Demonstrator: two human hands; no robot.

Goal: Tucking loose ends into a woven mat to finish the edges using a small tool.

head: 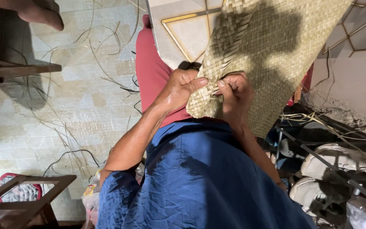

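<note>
Two hands pinching a woven straw mat.
Left hand (178, 89) and right hand (234, 95) grip the mat (267, 46) edge, frame centre.

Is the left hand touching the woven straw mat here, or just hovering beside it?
Touching. The head view shows the left hand with its thumb pressed onto the woven mat's lower edge, facing the right hand.

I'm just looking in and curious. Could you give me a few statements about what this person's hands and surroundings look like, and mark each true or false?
1. Both hands grip the woven mat. True: left hand and right hand pinch its lower edge.
2. The mat is bright blue. False: it is straw-coloured.
3. Loose fibre strands lie on the tiled floor. True.
4. The right hand holds scissors. False: no tool is visible.
</note>
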